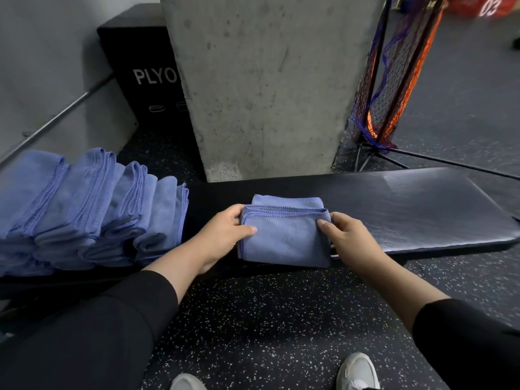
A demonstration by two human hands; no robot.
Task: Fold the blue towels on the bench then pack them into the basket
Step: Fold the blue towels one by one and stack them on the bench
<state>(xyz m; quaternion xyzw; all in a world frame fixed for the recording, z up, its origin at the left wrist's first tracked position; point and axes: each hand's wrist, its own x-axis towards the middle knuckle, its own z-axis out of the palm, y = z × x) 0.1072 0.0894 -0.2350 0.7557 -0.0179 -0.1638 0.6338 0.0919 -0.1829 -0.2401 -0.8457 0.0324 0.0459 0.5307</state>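
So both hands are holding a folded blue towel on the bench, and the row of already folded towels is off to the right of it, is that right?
Not quite. The head view shows the row of folded towels to the left of the folded blue towel, not the right. The rest holds: the left hand and right hand grip its sides on the bench.

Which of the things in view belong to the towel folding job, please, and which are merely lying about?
Job:
- folded blue towel, held at its sides by left hand and right hand
- row of folded towels
- bench

Lying about:
- black PLYO box
- concrete pillar
- netted stand

No basket is in view.
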